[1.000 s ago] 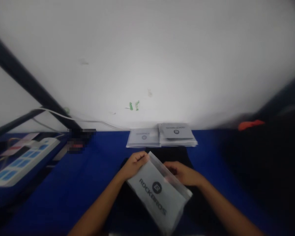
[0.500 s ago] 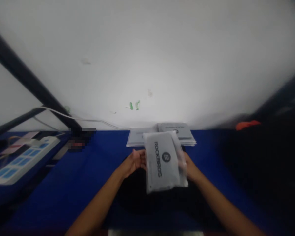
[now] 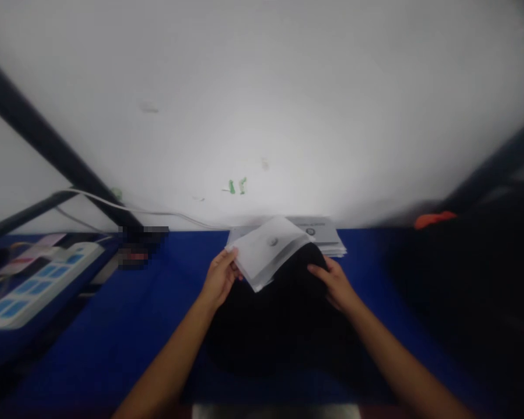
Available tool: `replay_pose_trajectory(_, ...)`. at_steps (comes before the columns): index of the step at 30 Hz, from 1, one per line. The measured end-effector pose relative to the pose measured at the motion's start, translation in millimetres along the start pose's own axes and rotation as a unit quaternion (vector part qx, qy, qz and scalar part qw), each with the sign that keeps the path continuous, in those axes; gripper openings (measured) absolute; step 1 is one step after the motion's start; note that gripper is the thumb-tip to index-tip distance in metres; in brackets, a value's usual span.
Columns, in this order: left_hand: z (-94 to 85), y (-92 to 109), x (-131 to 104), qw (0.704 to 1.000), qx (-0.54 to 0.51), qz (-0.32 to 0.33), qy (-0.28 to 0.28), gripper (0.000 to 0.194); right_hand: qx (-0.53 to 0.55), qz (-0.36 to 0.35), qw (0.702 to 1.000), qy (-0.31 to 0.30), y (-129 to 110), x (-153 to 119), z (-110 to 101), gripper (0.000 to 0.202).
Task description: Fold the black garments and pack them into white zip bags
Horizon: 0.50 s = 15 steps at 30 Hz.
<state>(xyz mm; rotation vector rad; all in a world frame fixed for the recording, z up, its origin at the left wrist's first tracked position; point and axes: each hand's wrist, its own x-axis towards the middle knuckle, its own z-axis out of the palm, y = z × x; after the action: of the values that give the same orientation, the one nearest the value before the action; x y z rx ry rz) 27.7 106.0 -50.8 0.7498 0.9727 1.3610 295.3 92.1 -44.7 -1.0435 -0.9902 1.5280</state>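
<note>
Near the middle, my left hand (image 3: 220,276) grips the left corner of a pale plastic packet (image 3: 268,247) with a small round logo, tilted above the table. My right hand (image 3: 336,282) pinches the upper right edge of a black cloth-like item (image 3: 288,326), which spreads below and between my hands. The packet overlaps the top of the black item. Behind them, by the wall, lies a stack of grey printed packets (image 3: 327,234), partly covered by the held packet.
A white power strip (image 3: 39,285) with blue sockets lies at the left, near a dark frame post (image 3: 56,134). A white cable (image 3: 157,213) runs along the wall (image 3: 262,87). Dark material with an orange piece (image 3: 434,220) is at the right of the blue table (image 3: 148,302).
The held packet has turned and moved up and left, its large lettering no longer showing. My right hand has left the packet and now holds the black item, whose upper part is uncovered.
</note>
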Motion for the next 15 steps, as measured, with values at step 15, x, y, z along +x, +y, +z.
replay_pose_trajectory(15,-59.2,35.4,35.3,0.912,0.408,0.030,0.023,0.031,-0.143,0.124,0.930,-0.315,-7.4,-7.6,-12.4,0.029)
